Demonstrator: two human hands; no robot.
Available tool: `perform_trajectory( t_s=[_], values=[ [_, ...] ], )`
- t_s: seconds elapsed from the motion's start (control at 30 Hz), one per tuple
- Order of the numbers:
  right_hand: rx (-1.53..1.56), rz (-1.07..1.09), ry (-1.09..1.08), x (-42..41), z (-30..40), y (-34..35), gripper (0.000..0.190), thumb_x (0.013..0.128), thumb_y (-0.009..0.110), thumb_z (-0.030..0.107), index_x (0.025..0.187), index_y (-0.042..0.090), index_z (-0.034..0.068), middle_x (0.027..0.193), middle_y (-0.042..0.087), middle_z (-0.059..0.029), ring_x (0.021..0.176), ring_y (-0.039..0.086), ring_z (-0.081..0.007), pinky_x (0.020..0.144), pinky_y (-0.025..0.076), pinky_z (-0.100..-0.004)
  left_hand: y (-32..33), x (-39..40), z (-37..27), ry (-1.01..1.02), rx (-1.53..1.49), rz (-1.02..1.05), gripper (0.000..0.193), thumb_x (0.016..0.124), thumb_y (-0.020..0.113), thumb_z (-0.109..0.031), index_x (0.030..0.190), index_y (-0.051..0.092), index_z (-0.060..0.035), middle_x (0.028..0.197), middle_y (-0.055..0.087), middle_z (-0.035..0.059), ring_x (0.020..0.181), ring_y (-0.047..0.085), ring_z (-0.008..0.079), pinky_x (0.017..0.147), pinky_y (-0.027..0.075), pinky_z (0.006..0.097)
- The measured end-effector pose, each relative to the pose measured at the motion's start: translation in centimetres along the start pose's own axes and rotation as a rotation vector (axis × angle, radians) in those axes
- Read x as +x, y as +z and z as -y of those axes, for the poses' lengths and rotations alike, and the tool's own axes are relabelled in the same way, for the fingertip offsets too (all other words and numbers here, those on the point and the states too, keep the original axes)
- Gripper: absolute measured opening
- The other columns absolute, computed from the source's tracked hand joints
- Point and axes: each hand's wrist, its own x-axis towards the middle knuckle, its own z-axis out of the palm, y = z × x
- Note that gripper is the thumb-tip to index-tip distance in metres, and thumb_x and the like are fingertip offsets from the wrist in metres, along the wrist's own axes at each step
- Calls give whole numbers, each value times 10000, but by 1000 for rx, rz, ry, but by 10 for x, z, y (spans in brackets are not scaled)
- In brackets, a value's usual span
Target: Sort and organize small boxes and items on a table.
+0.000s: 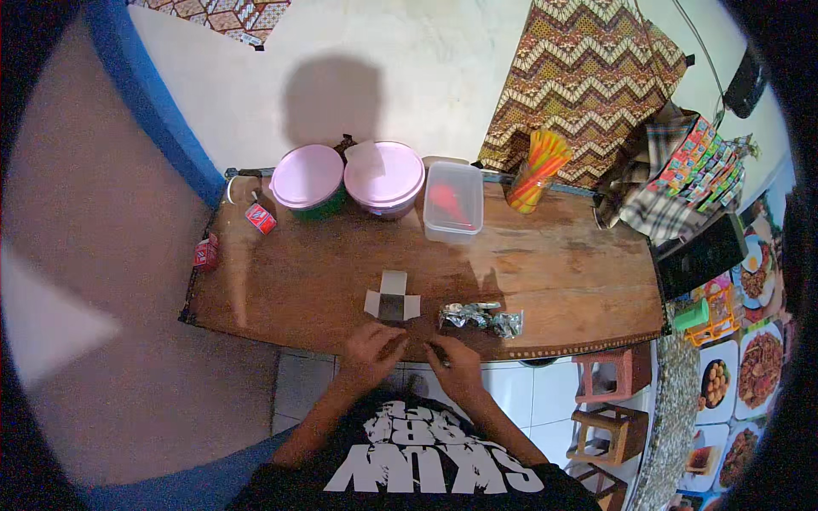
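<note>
My left hand [374, 352] is at the front edge of the wooden table, its fingers curled and thumb side turned inward. Facing it across a small gap, my right hand [456, 365] has its fingers bent too. Whether anything small sits in either hand is too blurred to make out. Just beyond the left fingers stands a small open carton [393, 281] with pale flaps folded outward and a dark inside. Crumpled silver foil [479, 317] lies on the tabletop [319, 274], beyond and to the right of my right hand.
Along the wall stand two pink-lidded tubs [309, 175], a clear plastic container [454, 201] with something red, and a glass of yellow-orange straws [533, 179]. Two small red boxes [261, 218] lie at left. Sachet strips [696, 163] hang at right, above plastic stools [607, 434].
</note>
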Motion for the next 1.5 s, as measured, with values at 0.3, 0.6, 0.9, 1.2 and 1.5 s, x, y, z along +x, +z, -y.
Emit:
perform_trajectory(
  t_s=[0.3, 0.6, 0.9, 1.2, 1.5],
  values=[
    [-305, 23, 211, 23, -8, -42, 405, 976, 694, 151, 1374, 631, 109, 957, 734, -198, 819, 721, -370, 699, 560, -469, 28, 50, -42, -23, -49, 129, 311, 935, 733, -184, 1215, 688, -56, 1081, 691, 144, 928, 724, 343, 789, 605, 431],
    [-320, -11, 251, 23, -20, -27, 301, 981, 669, 176, 1277, 682, 126, 1050, 741, -193, 934, 724, -384, 749, 570, -472, 48, 70, -20, -17, -51, 430, 336, 932, 680, -189, 1243, 687, -62, 1232, 658, 183, 1063, 683, 400, 913, 582, 471],
    [187, -375, 324, 19, 12, -27, 286, 902, 789, 12, 1154, 665, 65, 966, 687, -81, 809, 639, -127, 689, 534, -273, 11, 81, -28, -70, -501, 217, 174, 892, 755, -75, 1062, 767, -44, 1172, 715, 153, 1063, 710, 322, 926, 576, 406],
    [510, -247, 216, 33, 17, -7, 131, 936, 766, 22, 1040, 690, -4, 1267, 642, -116, 1050, 661, -177, 862, 539, -280, -12, 70, -14, -222, -604, 130, 287, 955, 776, -141, 1184, 654, -19, 1244, 697, 149, 1103, 699, 219, 929, 569, 362],
    [764, -234, 379, 50, 43, 5, 121, 937, 785, 91, 997, 735, -1, 1099, 718, -66, 1016, 647, -143, 907, 498, -283, -22, 54, 6, -135, -739, 69, 235, 933, 792, -60, 1104, 631, -47, 1217, 684, 90, 1091, 656, 156, 928, 557, 340]
  ],
)
